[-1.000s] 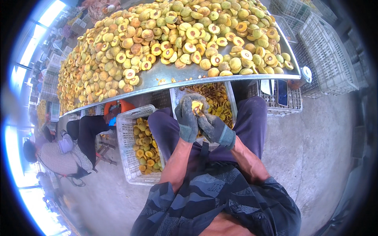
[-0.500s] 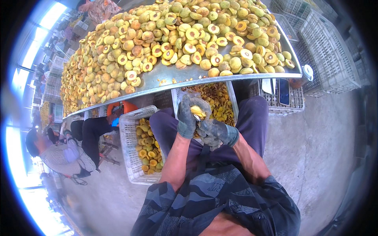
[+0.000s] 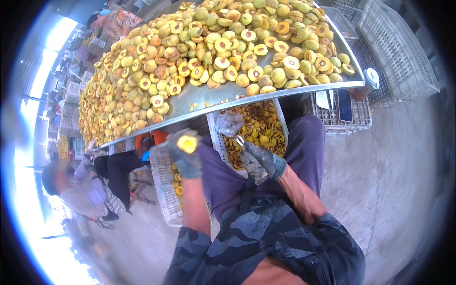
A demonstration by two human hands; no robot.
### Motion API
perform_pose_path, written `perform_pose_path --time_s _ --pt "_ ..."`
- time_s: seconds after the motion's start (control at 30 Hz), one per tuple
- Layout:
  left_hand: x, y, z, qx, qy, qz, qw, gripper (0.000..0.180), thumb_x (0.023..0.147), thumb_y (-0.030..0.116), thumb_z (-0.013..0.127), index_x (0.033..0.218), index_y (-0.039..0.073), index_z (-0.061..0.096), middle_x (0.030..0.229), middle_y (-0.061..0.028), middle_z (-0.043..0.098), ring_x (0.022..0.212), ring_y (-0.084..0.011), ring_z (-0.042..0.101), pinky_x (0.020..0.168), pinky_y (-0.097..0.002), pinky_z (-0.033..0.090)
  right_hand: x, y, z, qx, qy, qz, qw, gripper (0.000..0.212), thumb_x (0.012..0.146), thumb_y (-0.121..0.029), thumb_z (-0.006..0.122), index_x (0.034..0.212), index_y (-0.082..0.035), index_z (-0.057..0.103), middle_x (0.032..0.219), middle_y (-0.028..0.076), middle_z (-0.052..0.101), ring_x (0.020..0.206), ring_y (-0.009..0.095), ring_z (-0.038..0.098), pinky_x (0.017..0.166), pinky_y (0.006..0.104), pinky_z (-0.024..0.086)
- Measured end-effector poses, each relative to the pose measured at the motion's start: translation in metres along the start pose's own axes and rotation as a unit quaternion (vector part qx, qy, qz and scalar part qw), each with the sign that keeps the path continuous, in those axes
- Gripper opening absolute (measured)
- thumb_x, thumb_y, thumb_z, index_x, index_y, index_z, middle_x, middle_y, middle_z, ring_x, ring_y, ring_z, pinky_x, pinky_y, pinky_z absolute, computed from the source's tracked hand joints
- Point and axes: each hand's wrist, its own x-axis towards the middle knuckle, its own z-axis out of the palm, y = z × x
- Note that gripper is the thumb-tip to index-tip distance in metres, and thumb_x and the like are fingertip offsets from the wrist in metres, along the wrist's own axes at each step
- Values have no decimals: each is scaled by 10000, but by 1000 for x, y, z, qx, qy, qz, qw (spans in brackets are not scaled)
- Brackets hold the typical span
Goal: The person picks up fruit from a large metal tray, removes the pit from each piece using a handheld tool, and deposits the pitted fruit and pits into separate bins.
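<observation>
The left gloved hand (image 3: 185, 156), blurred, grips a yellow stone-fruit half (image 3: 187, 144) over the white plastic crate (image 3: 163, 185), while the right gloved hand (image 3: 260, 162) curls around a small metal-tipped tool (image 3: 240, 140), its end projecting, presumably to keep it unobstructed.

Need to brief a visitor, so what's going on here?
The gloved left hand, blurred, holds a fruit half near the left crate. The gloved right hand grips a small shiny tool by the middle crate, which holds fruit pieces. A pile of fruit covers most of the table. A co-worker is at the left.
</observation>
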Motion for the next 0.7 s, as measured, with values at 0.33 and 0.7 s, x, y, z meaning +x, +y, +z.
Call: perform_pose_path --time_s 0.33,0.7 --pt "14 -71 -104 241 -23 -102 965 265 962 246 589 1052 17 688 1058 -140 704 944 -243 683 841 -349 525 34 19 -29 -143 67 -59 986 444 1013 -505 468 764 -137 461 594 -21 375 448 91 366 394 244 295" --pt "82 -23 215 337 -468 -5 817 447 890 464 568 1094 91 706 1082 -165 698 970 -330 675 861 -421 520 25 5 -36 -152 133 12 979 415 1018 -480 457 855 -110 551 564 -14 445 351 98 350 305 257 276"
